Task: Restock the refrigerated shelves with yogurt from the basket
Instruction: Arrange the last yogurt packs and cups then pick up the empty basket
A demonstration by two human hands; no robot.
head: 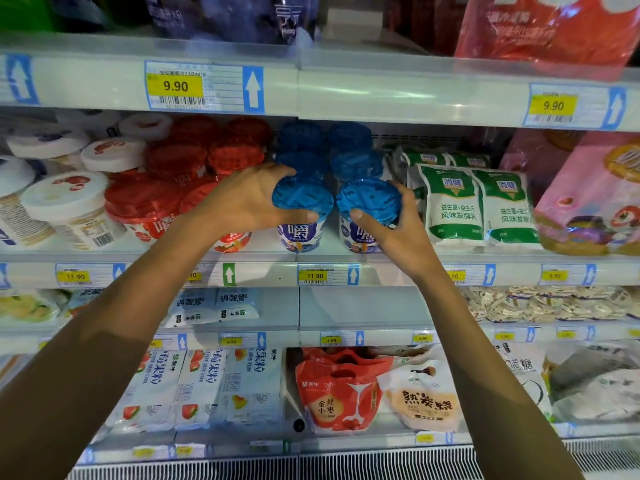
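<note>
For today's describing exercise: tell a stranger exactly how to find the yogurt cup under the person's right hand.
Find the shelf with the 11.90 price tag on its edge. Two rows of blue-lidded cups stand just above that tag. The one you want is the front cup of the right row, gripped by the right hand, next to the green-and-white pouches.

Both hands cover the front blue-lidded cups' [302, 216] sides; top-shelf bags [550, 26] are cropped.

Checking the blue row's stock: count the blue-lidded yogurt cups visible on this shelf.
6, in two columns of three: left hand grips the front-left cup, right hand the front-right cup; four behind. More may be hidden.
</note>
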